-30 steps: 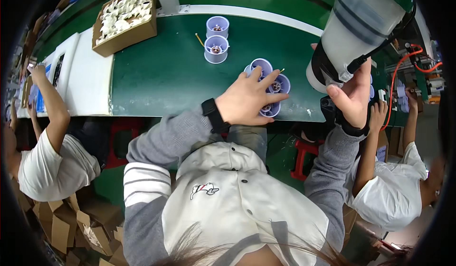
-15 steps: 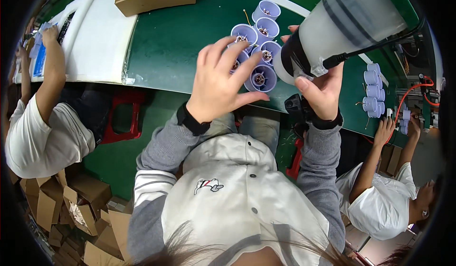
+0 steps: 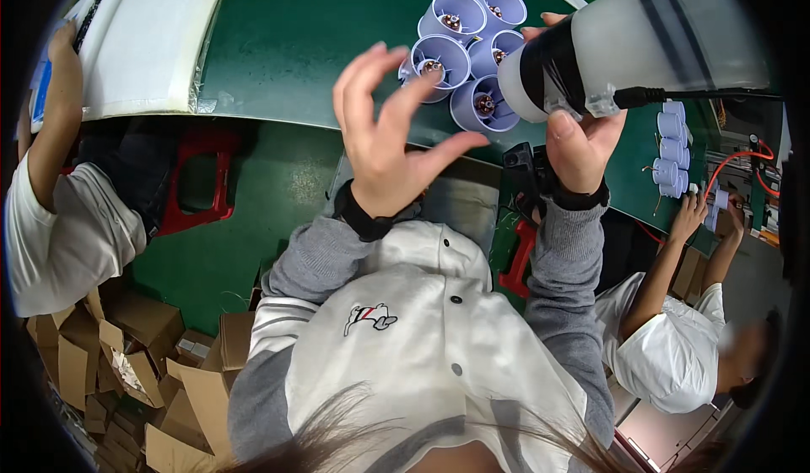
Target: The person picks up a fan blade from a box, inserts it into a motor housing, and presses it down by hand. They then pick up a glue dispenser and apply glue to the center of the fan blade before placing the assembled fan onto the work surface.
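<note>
My right hand (image 3: 582, 148) grips a large translucent white, cone-like device (image 3: 641, 47) wrapped with black tape, a black cable (image 3: 645, 96) joined to its side. Its narrow, taped end points left toward a cluster of lilac plastic cups (image 3: 485, 104) near the table edge. Several cups stand close together, with copper-coloured and white small parts inside at their bottoms. My left hand (image 3: 380, 140) is open and empty, thumb and fingers spread apart. Its index fingertip overlaps the front left cup; whether it touches cannot be seen.
The green table (image 3: 304, 43) carries a white foam sheet (image 3: 164, 34) at left. More lilac cups (image 3: 671, 152) stand at far right beside a co-worker's hand (image 3: 690, 213). Another co-worker's arm (image 3: 63, 102) reaches in at left. Opened cardboard boxes (image 3: 152, 329) and red stools (image 3: 202, 186) are below.
The view has shifted, so the table sits higher and the carton at the back has nearly left it. My left hand has drawn back slightly from the cups; my right still holds the device.
</note>
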`<state>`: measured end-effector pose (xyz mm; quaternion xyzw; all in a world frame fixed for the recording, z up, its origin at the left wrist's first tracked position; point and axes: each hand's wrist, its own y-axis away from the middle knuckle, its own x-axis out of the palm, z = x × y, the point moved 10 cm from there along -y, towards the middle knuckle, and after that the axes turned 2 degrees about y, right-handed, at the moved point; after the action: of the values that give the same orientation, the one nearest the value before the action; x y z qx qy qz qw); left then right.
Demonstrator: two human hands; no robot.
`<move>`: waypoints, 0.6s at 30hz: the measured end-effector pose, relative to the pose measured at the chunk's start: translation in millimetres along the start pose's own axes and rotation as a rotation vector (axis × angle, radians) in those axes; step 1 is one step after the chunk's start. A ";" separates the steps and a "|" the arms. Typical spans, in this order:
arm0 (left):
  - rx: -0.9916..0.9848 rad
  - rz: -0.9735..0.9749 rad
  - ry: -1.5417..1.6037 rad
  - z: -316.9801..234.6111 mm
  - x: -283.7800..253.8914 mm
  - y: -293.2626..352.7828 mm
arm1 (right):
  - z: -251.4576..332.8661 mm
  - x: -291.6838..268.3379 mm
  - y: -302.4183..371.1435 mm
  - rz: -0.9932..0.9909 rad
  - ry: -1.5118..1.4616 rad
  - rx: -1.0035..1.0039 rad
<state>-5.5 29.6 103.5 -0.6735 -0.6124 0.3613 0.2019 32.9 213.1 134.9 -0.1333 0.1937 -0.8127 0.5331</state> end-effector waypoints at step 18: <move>-0.036 0.096 -0.142 0.9 45.6 22.3 | -6.2 -4.4 8.4 -0.012 -0.002 -0.001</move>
<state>8.4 69.9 76.0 -0.6781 -0.5989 0.4063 0.1281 38.9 215.2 125.5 -0.1357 0.1925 -0.8157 0.5284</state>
